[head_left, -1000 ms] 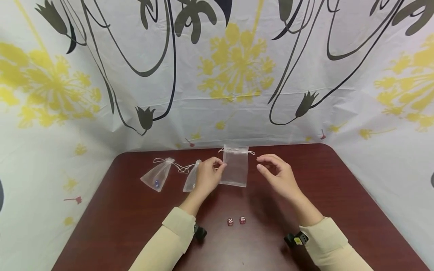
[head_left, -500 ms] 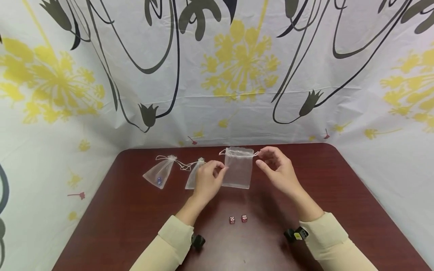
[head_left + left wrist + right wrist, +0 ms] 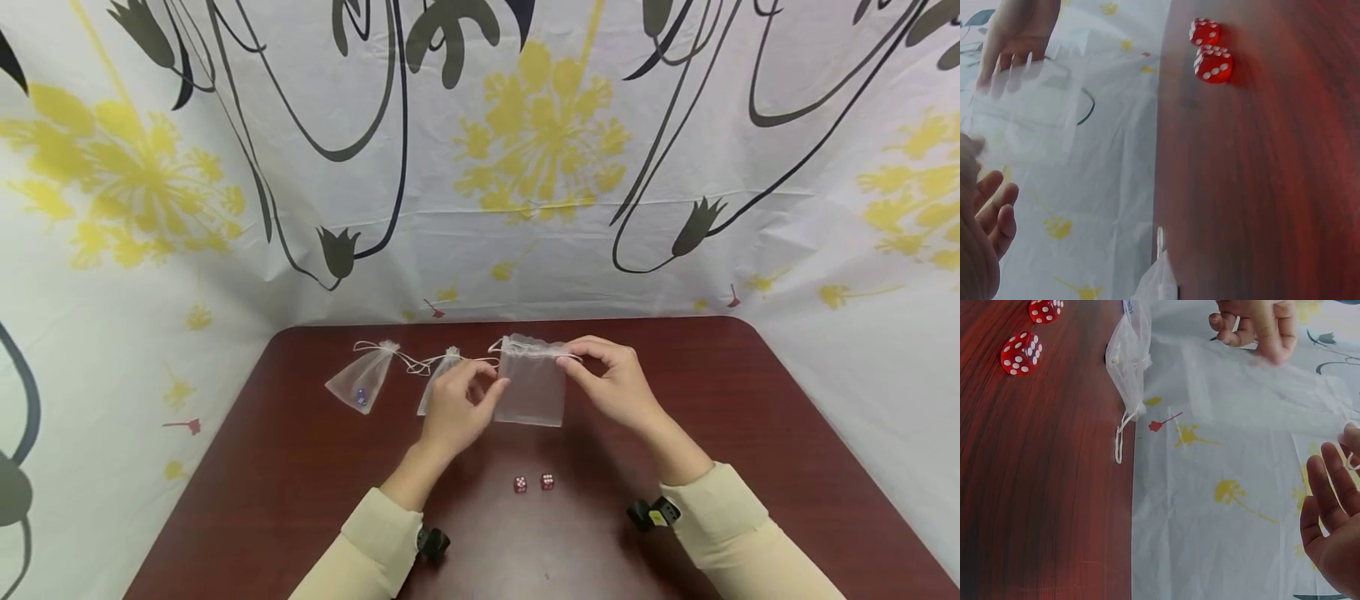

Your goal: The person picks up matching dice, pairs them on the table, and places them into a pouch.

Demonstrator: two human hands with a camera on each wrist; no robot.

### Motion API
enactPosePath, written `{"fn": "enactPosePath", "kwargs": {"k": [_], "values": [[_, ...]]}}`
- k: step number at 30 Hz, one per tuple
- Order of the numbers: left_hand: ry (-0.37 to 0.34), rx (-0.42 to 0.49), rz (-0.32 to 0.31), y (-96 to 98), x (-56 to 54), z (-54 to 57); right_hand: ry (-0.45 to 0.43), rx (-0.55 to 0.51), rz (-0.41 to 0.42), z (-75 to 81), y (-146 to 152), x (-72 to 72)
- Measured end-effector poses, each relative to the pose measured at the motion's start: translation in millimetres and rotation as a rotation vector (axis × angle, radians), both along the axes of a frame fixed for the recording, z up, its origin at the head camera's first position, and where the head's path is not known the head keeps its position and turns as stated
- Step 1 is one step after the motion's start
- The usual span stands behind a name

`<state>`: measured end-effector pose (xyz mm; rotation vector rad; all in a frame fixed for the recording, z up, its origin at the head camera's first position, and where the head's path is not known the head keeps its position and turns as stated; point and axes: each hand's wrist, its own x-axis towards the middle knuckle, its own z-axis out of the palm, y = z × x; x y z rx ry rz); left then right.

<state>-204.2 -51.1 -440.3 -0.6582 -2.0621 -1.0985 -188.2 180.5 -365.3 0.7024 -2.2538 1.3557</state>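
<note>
A sheer white drawstring pouch (image 3: 531, 392) is held up above the far half of the table, its gathered top and cord uppermost. My left hand (image 3: 459, 408) pinches its left edge between thumb and index finger. At the upper right corner, my right hand (image 3: 618, 383) pinches the pouch by the cord. The right wrist view shows the pouch (image 3: 1260, 394) stretched flat between both hands, see-through, with nothing visible inside. Two clear red dice (image 3: 534, 483) with white pips lie on the table below the hands; the left wrist view shows the dice (image 3: 1214, 65) close up.
At the back left lies a tied sheer pouch (image 3: 365, 379) with blue dice in it. Beside it, partly behind my left hand, is another tied pouch (image 3: 442, 367). The dark red table (image 3: 247, 483) ends at a patterned white cloth (image 3: 450, 275) hanging behind.
My right hand, apart from the pouch a second ago, has moved in and now pinches its upper right corner. The left hand keeps its pinch. The view has shifted slightly.
</note>
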Motion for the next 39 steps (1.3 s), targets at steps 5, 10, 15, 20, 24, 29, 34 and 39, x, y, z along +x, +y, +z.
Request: {"fn": "enactPosePath", "kwargs": {"k": [5,10,15,20,24,29,34,39], "values": [[-0.064,0.119,-0.112,-11.3,-2.0,14.6,0.009,-0.033,0.065,-0.1,-0.5,-0.7],[-0.125,0.014,-0.253,-19.1,-1.3,36.5,0.051,-0.049,0.151,-12.8,2.7,-10.9],[-0.124,-0.008,-0.270,-21.9,3.5,46.5,0.061,-0.030,0.196,-26.0,4.5,-19.7],[-0.195,0.032,-0.285,-23.7,8.5,50.9,0.038,-0.037,0.206,-23.1,0.0,-17.0],[-0.292,0.167,-0.330,-26.0,12.8,53.6,0.000,-0.052,0.206,-10.8,-8.1,-6.5],[-0.279,0.261,-0.309,-25.9,13.4,54.5,-0.045,-0.087,0.261,-15.9,-14.4,-7.3],[-0.219,0.191,-0.293,-24.5,12.9,53.7,-0.038,-0.095,0.294,-26.9,-19.2,-15.2],[-0.152,-0.007,-0.287,-29.3,14.9,57.6,0.027,-0.050,0.304,-28.2,-25.0,-16.3]]}}
